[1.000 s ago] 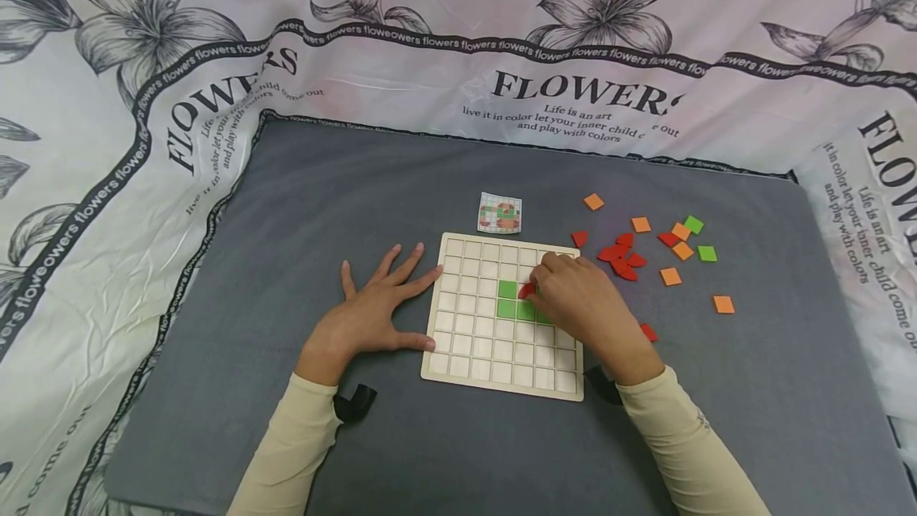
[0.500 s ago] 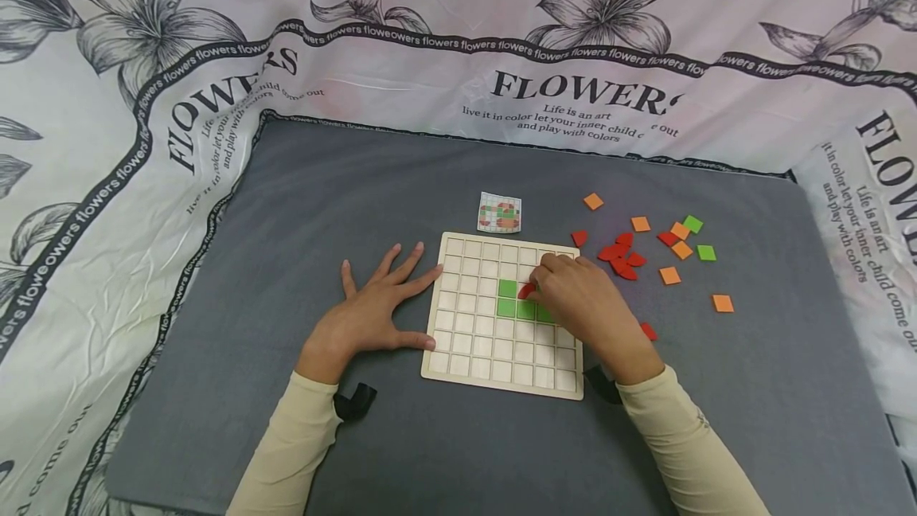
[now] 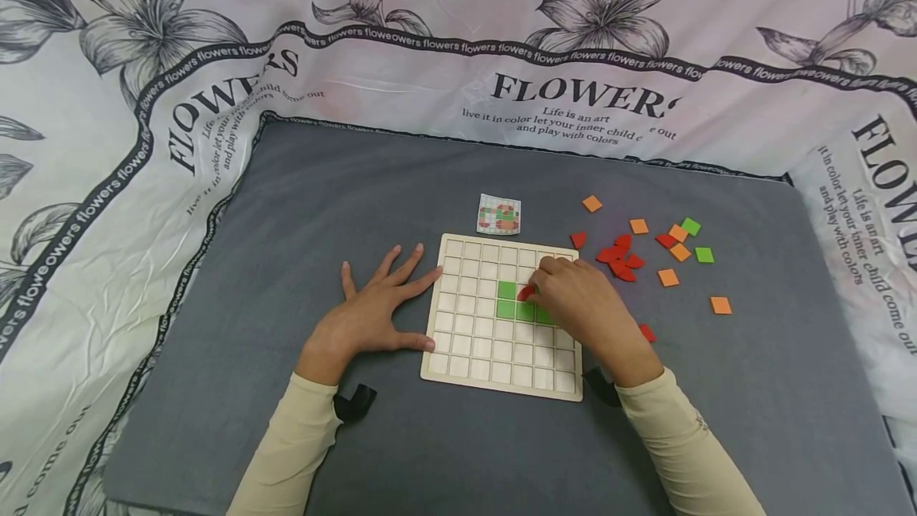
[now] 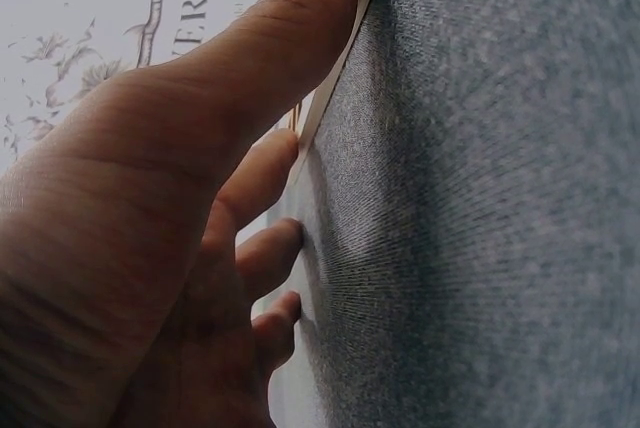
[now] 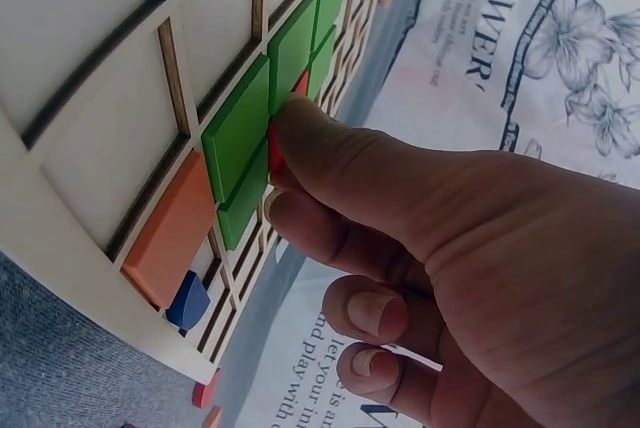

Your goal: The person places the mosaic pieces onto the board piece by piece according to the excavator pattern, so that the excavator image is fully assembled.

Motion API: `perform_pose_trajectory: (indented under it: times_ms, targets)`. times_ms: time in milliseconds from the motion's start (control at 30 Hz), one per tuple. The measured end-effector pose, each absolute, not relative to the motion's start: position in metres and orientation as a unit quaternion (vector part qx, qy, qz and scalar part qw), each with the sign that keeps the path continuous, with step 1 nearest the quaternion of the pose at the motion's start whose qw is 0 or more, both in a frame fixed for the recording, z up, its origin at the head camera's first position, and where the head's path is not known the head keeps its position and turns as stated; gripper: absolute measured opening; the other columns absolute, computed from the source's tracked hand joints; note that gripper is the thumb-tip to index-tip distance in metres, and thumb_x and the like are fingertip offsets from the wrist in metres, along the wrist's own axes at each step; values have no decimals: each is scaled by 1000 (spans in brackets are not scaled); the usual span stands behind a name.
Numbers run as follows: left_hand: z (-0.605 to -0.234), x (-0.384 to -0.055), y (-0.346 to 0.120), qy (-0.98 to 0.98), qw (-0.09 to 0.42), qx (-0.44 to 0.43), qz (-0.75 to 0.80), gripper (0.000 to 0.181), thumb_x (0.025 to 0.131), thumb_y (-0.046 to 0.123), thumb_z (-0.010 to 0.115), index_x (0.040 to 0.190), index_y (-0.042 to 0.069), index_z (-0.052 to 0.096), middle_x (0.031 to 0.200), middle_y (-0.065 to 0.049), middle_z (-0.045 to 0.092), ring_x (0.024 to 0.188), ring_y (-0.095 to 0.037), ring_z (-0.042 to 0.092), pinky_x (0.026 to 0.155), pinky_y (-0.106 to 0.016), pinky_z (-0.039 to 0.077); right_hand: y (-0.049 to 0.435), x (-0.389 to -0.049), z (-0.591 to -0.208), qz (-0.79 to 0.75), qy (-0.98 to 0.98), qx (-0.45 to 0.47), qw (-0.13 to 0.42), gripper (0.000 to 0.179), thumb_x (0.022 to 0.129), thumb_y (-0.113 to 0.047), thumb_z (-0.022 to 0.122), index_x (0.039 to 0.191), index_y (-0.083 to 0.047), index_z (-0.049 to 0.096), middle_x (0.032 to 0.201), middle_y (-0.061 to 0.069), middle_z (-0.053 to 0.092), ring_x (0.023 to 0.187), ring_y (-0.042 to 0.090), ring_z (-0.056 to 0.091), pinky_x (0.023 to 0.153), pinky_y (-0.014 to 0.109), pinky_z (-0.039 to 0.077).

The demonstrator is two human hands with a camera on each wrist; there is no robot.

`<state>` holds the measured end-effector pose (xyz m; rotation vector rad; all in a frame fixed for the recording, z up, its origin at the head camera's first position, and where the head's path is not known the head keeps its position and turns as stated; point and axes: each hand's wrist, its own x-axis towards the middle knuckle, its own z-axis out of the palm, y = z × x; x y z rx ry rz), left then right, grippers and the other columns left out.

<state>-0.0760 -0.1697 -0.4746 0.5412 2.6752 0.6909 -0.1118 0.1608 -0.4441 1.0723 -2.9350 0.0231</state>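
Note:
A pale wooden grid board (image 3: pixel 469 325) lies on the grey table, with several green square tiles (image 3: pixel 506 290) set in its cells. My right hand (image 3: pixel 583 305) is over the board's right side and pinches a red piece (image 3: pixel 526 293) between thumb and fingers, against the green tiles. Much of that red piece (image 5: pixel 277 153) is covered by the thumb in the right wrist view. An orange tile (image 5: pixel 172 233) and a dark blue piece (image 5: pixel 188 303) sit near the board's edge there. With fingers spread, my left hand (image 3: pixel 372 313) touches the board's left edge with thumb and forefinger.
Behind the board lies a small printed card (image 3: pixel 499 215) with a coloured grid pattern. To the right are scattered red petal-shaped pieces (image 3: pixel 619 253), orange squares (image 3: pixel 720 306) and green squares (image 3: pixel 704 255). A flower-printed cloth (image 3: pixel 430 86) stands behind the table.

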Motion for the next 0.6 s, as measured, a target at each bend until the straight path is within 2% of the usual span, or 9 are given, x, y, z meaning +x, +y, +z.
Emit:
perform_pose_trajectory:
  times_ms: [600]
  targets:
    - [-475,-76,-170,938,166,187,240,113,75,69,86,168,37,30,178,3,8,165,-31,-3,109,-85,-17,162,-113,-446,11,-938,346,8,12,90,-18,87,93,-9,79,82,2,62,76,19,63,66,35,50]
